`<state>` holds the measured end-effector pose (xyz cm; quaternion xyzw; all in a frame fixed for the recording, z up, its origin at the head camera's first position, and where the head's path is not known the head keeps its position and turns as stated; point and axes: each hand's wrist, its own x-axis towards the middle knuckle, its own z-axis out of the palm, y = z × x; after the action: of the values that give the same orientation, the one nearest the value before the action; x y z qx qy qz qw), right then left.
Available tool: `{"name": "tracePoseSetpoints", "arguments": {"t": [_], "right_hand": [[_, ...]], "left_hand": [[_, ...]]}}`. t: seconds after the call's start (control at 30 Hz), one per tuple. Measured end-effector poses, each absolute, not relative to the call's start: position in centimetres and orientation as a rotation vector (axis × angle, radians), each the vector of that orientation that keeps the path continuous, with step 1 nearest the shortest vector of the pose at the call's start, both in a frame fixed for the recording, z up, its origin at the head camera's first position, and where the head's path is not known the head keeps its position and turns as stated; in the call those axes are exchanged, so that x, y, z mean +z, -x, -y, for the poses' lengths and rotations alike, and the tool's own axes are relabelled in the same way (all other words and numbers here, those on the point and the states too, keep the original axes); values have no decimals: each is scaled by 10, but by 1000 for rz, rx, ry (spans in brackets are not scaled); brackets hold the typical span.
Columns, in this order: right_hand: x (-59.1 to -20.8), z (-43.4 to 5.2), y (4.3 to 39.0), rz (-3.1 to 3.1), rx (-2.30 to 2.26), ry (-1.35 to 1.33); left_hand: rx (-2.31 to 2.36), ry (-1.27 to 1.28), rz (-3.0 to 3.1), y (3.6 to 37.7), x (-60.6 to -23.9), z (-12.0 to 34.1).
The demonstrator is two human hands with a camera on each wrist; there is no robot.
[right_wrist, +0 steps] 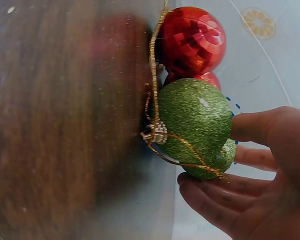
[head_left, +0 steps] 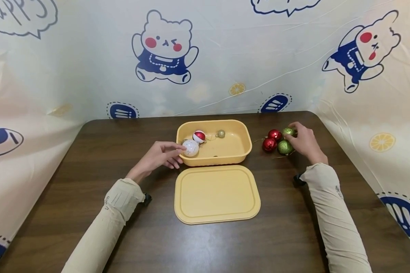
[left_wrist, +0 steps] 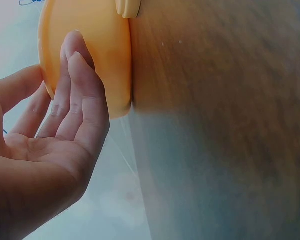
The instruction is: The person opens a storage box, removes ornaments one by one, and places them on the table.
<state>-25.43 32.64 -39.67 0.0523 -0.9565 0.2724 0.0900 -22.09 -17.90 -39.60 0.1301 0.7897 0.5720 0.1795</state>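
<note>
My left hand (head_left: 162,153) is at the left end of a yellow box (head_left: 240,149), fingertips at its rim beside a white bauble (head_left: 191,148). In the left wrist view, the fingers lie fairly straight along the box's outer wall (left_wrist: 117,65). A red-and-white bauble (head_left: 199,136) and a small gold bauble (head_left: 221,133) are also inside. At the right, my right hand (head_left: 305,141) has thumb and fingers around the farther green bauble (head_left: 288,131). The nearer green bauble (right_wrist: 192,120), with a gold cord, partly hides it in the right wrist view.
Two red baubles (head_left: 269,144) lie left of the green ones. The yellow lid (head_left: 217,194) rests flat on the brown table (head_left: 150,235), in front of the box. A printed cloth backdrop (head_left: 222,49) stands behind the table and along its sides.
</note>
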Motion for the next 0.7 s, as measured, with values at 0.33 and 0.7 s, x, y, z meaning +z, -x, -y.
{"name": "tracePoseSetpoints", "arguments": {"t": [0.33, 0.7], "right_hand": [[-398, -326, 255, 2941, 797, -116], [-394, -330, 253, 2929, 802, -127]], "left_hand": [[1621, -366, -2231, 220, -396, 179], [1620, -373, -2230, 221, -397, 179]]}}
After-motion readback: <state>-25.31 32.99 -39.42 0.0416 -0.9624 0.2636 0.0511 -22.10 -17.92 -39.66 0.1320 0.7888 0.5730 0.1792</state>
